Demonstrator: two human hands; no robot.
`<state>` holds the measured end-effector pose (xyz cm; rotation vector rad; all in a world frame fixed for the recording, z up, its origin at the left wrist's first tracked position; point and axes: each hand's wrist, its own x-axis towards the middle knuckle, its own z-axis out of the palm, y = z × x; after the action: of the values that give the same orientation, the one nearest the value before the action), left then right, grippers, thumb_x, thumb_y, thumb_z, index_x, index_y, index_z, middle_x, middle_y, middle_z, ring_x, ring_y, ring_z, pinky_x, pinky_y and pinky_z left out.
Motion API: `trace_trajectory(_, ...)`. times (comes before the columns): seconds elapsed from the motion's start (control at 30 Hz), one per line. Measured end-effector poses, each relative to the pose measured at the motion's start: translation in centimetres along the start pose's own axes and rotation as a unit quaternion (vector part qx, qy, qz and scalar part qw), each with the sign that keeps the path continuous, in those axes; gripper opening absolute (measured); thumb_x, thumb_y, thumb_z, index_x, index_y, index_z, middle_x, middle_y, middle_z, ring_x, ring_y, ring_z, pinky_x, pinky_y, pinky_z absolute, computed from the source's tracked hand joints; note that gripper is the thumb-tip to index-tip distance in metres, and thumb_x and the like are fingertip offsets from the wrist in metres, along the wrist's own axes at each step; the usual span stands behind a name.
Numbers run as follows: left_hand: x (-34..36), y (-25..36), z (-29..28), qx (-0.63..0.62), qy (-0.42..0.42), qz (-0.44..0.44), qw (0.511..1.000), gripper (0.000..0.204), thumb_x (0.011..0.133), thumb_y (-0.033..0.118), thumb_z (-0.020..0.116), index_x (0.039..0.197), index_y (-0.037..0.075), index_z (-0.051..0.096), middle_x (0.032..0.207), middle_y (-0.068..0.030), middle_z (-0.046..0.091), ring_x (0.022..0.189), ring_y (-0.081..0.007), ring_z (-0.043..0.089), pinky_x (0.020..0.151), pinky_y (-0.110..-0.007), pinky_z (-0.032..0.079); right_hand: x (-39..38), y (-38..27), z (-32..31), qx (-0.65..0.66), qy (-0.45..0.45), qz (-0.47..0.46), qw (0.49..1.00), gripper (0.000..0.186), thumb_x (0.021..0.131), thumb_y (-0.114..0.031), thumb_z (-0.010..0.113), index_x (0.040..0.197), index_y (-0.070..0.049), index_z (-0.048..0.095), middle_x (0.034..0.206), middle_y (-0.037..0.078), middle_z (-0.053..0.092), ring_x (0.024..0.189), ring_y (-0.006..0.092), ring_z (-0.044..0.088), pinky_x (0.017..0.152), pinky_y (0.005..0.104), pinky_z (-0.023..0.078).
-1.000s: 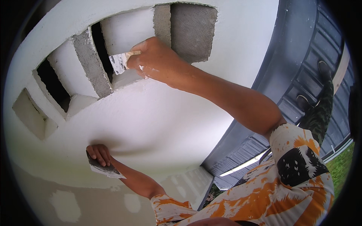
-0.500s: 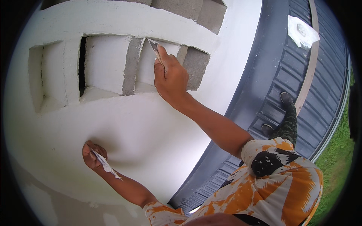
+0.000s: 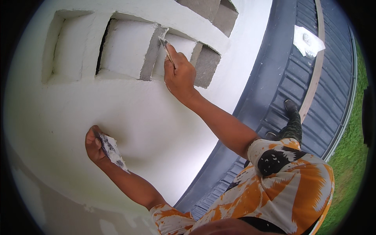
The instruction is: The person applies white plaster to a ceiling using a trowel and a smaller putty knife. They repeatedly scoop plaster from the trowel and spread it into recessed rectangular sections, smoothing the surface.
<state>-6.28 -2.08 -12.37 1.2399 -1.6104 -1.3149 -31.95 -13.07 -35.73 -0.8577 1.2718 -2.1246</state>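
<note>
My right hand [image 3: 181,76] is closed round a putty knife [image 3: 167,49]. Its blade tip touches the upper edge of a recess in the white wall [image 3: 137,103], where a little white putty shows beside a bare grey strip [image 3: 149,56]. Lower down and to the left, my left hand [image 3: 94,145] pinches the edge of a thin flat blade or plate [image 3: 112,150] smeared with white putty. That plate is held in front of the wall, its face now partly turned to view; its handle, if any, is hidden.
More recesses line the wall, including a grey one [image 3: 207,66] at the right and a white one [image 3: 70,47] at the left. A ribbed dark metal roof [image 3: 333,78] carries a wooden plank [image 3: 313,88] and a white sheet [image 3: 301,45] with a lump on it. Grass lies beyond.
The view has shifted, so the recesses sit higher and farther right. The plate in my left hand has turned to show more of its putty-smeared face. The knife stays at the recess edge.
</note>
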Motion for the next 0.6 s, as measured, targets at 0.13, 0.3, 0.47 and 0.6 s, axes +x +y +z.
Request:
trace_trajectory(0.13,0.3,0.5,1.3,0.068,0.087,-0.008,0.994,0.041,0.08,0.03,0.084,0.094,0.006,0.055,0.079,0.0013,0.059,0.067,-0.0078,0.057,0.061,-0.023,0.047,2.6,0.7,0.3,-0.081,0.043,0.005,0.996,0.037,0.093,-0.011,0.058,0.129,-0.008,0.063,0.084,0.012,0.066,0.071,0.0273,0.065,0.065,0.0382,0.051)
trace_trajectory(0.3,0.2,0.0,0.5,0.071,0.074,-0.008,0.995,0.043,0.079,0.034,0.085,0.094,0.006,0.055,0.08,0.0032,0.057,0.068,-0.0061,0.055,0.061,-0.021,0.044,1.9,-0.9,-0.5,-0.142,-0.077,0.012,0.987,0.035,0.095,-0.014,0.057,0.129,-0.011,0.064,0.088,0.012,0.069,0.073,0.0297,0.066,0.067,0.0391,0.051)
trace_trajectory(0.47,0.4,-0.5,0.3,0.043,0.076,0.013,0.996,0.045,0.078,0.034,0.086,0.096,0.006,0.056,0.08,0.0033,0.058,0.069,-0.0062,0.056,0.062,-0.021,0.045,2.1,-0.3,-2.7,-0.106,-0.072,-0.02,0.992,0.036,0.095,-0.017,0.056,0.13,-0.013,0.064,0.09,0.014,0.07,0.075,0.0306,0.067,0.067,0.0395,0.051)
trace_trajectory(0.6,0.9,-0.5,0.6,0.04,0.08,0.032,0.995,0.044,0.08,0.031,0.085,0.103,0.004,0.059,0.085,0.0016,0.063,0.073,-0.0076,0.061,0.067,-0.022,0.05,4.9,-0.4,-3.0,-0.162,-0.073,-0.019,0.984,0.035,0.094,-0.016,0.053,0.127,-0.009,0.063,0.097,0.016,0.07,0.082,0.0368,0.067,0.071,0.0448,0.052)
